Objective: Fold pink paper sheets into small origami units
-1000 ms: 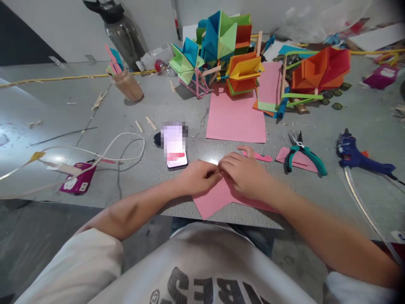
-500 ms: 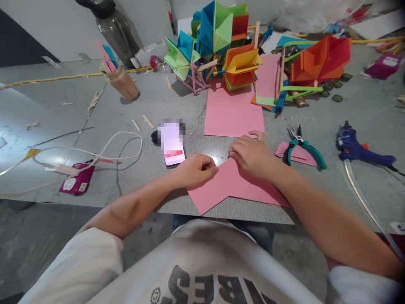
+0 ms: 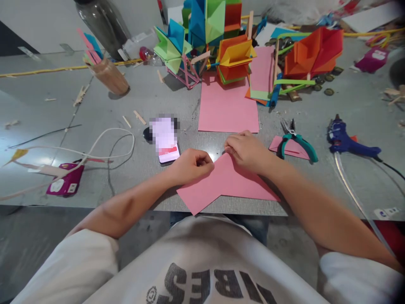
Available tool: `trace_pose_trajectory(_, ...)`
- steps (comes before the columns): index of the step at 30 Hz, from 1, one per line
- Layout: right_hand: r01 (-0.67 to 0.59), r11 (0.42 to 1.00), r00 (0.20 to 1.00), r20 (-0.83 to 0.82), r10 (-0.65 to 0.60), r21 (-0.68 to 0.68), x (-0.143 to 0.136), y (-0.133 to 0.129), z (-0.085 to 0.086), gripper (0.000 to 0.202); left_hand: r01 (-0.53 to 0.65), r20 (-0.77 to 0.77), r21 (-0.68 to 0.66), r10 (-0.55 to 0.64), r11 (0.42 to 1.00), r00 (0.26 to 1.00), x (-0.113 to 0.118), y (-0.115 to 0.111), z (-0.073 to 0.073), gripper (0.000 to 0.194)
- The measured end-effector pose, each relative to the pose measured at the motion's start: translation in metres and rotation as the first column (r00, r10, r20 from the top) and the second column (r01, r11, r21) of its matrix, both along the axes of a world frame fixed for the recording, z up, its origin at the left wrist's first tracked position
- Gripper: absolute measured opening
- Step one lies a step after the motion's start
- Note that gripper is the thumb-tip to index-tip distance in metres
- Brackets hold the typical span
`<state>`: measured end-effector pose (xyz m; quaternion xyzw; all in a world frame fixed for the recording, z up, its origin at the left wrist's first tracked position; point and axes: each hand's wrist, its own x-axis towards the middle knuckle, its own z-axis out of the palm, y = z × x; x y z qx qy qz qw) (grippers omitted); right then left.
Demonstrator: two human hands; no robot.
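Folded pink paper point(image 3: 218, 181), flat and angular, lies at the near edge of the smooth grey table point(image 3: 152, 101). Left hand point(image 3: 193, 165) and right hand point(image 3: 245, 151) pinch its upper edge between curled fingers.

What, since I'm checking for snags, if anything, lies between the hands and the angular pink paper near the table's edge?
Nothing visible does: the left hand and right hand are both on the angular pink paper. The lit rectangular phone lies beyond the left hand; the teal-handled metal pliers lie farther right, off the paper.
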<state>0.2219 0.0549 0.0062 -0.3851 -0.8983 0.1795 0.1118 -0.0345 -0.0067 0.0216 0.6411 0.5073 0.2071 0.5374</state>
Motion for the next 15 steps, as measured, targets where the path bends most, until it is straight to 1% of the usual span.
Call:
trace_pose_trajectory(4, -0.036, 0.998, 0.997, -0.069, 0.033, -0.046, -0.009, -0.012, 0.004, 0.025, -0.016, 0.041, 0.013, 0.016, 1.0, 0.999, 0.0, 0.001, -0.004, 0.016)
trace_pose_trajectory(9, -0.17, 0.981, 0.973, -0.176, 0.153, -0.089, -0.015, -0.024, 0.008, 0.015, 0.025, 0.01, 0.039, -0.025, 0.999, 1.0, 0.002, -0.001, -0.003, 0.019)
trace_pose_trajectory(12, -0.178, 0.977, 0.971, -0.183, 0.155, -0.117, -0.016, -0.026, 0.009, 0.014, 0.038, -0.01, 0.068, -0.037, 0.997, 0.999, 0.002, -0.002, -0.002, 0.02)
trace_pose_trajectory(15, -0.172, 0.969, 0.974, -0.175, 0.141, -0.179, -0.016, -0.027, 0.012, 0.014, 0.058, -0.042, 0.06, -0.056, 0.996, 0.998, 0.002, -0.003, -0.001, 0.019)
